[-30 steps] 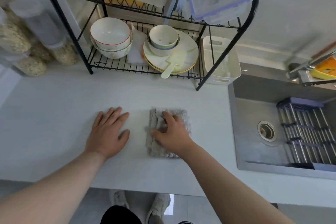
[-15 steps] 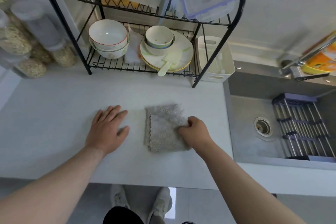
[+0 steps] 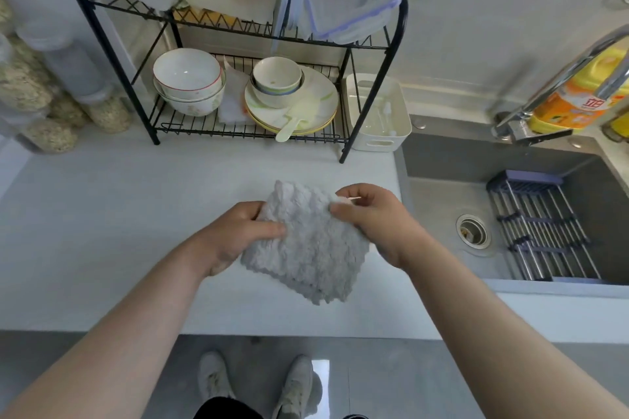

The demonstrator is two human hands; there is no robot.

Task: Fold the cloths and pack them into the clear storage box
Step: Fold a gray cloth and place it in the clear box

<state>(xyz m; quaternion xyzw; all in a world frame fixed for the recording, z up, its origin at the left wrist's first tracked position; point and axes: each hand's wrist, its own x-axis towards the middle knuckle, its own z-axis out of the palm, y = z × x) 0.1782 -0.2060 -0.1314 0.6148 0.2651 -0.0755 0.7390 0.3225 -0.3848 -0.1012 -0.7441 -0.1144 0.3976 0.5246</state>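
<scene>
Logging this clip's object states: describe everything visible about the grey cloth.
The cloth is pale grey, fluffy, roughly square, with scalloped edges, seemingly folded. It is held tilted over the counter. The left hand grips its left edge, thumb on top; the right hand pinches its upper right corner.

1. Both forearms [image 3: 136,333] bare up to frame edge, no sleeve in view; left hand [image 3: 235,235] & right hand [image 3: 377,221] bare too.
2. On feet: shoes [image 3: 214,376], pale grey-beige lace-up sneakers.
3. Bottom edge: black garment [image 3: 226,409], mostly cut off, kind can't tell.
</scene>
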